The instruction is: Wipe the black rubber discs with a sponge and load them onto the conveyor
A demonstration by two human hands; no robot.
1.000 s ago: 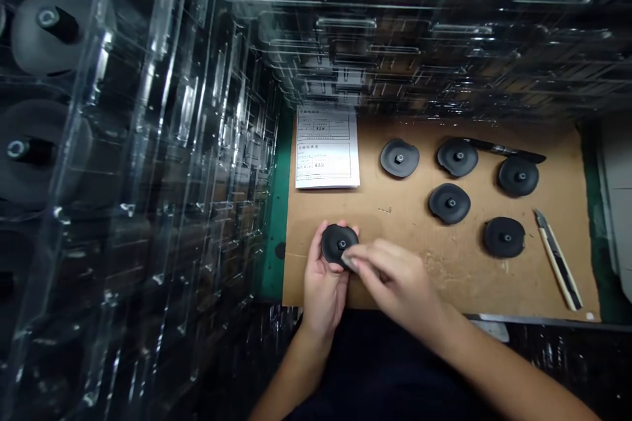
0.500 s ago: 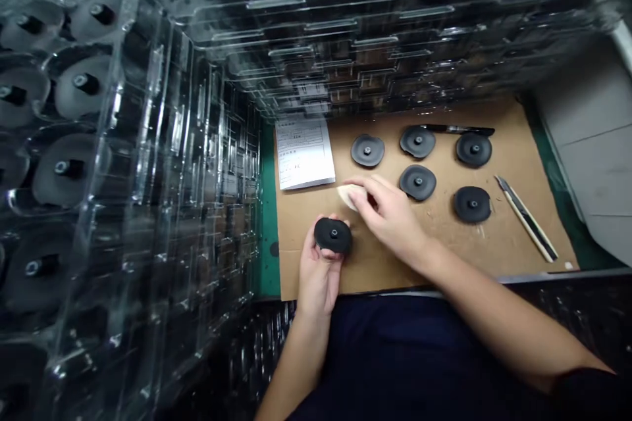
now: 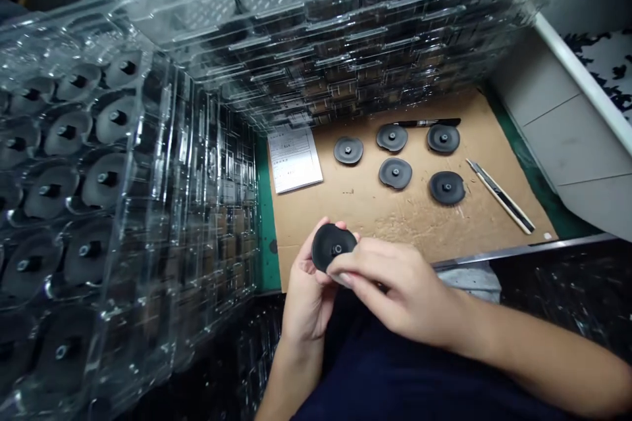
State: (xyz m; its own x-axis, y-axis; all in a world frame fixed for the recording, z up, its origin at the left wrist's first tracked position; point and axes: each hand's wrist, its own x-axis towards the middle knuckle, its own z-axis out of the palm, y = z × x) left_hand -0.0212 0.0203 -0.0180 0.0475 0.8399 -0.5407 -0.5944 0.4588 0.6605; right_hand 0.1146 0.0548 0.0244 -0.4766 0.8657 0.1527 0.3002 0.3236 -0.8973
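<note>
We cradle the black disc (image 3: 332,247) in our curled left hand (image 3: 307,296), while our right hand (image 3: 399,291), fingers pressed together, lies against its lower rim from the right.

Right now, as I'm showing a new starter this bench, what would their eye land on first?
Probably the clear plastic trays stacked high at the left and far side. Next, the black disc cupped in the left hand at the near edge, the right hand at its rim. Beyond, five similar discs lie on a brown cardboard sheet, a utility knife to their right.
</note>
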